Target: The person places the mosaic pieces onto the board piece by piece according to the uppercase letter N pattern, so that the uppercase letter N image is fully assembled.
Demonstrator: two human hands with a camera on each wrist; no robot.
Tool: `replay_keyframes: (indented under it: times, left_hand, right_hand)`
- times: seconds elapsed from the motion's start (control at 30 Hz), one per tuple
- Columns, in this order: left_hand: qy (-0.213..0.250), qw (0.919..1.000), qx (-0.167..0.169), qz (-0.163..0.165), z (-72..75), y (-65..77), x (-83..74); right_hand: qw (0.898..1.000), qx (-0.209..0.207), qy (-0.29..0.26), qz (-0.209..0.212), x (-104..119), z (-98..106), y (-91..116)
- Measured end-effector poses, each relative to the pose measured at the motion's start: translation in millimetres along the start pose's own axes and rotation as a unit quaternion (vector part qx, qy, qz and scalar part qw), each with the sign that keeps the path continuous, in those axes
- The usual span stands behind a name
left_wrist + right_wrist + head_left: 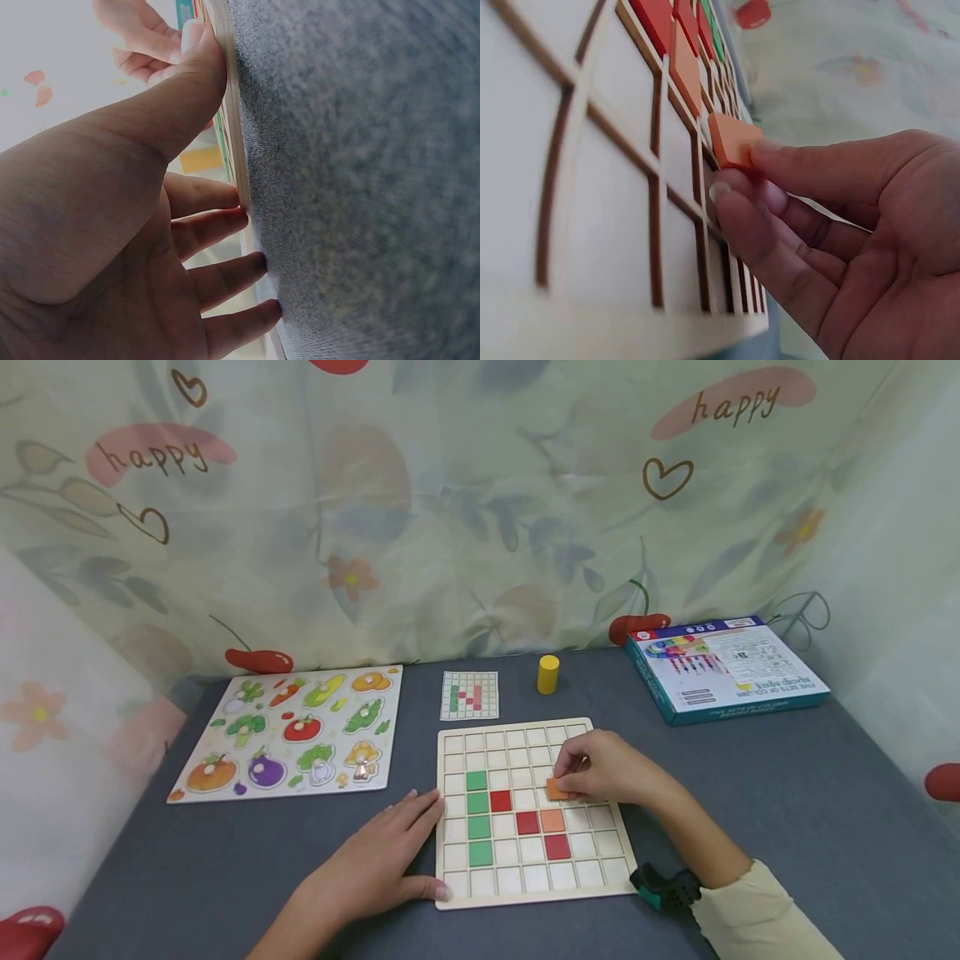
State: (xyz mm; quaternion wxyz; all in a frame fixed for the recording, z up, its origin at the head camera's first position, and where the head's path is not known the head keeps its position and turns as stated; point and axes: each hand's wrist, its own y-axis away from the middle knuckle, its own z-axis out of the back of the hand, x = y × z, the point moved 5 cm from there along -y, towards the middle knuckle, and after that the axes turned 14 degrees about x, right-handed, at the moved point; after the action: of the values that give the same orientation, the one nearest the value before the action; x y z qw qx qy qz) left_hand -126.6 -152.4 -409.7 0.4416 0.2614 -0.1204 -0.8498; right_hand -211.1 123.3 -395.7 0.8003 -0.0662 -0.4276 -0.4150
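Note:
A wooden grid board point(537, 898) lies on the table. My right hand point(603, 764) pinches an orange square tile point(731, 139) between thumb and fingers, tilted close over a cell in the board's right half. Just below it, another orange tile point(552, 821) sits in a cell. Three red tiles point(527, 822) form a diagonal, and several green tiles point(478, 803) fill a column at the left. Along the board's left edge rests my left hand point(375, 860), fingers extended, with the thumb at the lower left corner.
Behind the board lies a small pattern card point(469, 696) with a coloured grid. A yellow cylinder point(548, 675) stands beside it. To the left is a vegetable puzzle board point(285, 735); at the back right, a teal-sided box point(727, 668). A printed curtain point(450, 527) hangs behind.

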Motion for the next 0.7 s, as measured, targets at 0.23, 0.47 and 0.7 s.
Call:
replay_keyframes:
  times: [0.23,0.47,0.7]
  left_hand:
    - [0.001,1.0000,0.000,0.000,-0.4,0.1,0.2]
    - [-0.002,1.0000,-0.004,-0.004,-0.4,0.3,-0.3]
    - [0.000,1.0000,-0.003,0.000,-0.8,0.1,0.2]
  right_hand:
    - [1.000,0.001,0.023,0.002,9,-9,-7]
    - [0.998,-0.012,0.056,-0.006,12,-11,-6]
    - [0.997,-0.017,0.073,0.002,12,-12,-5]
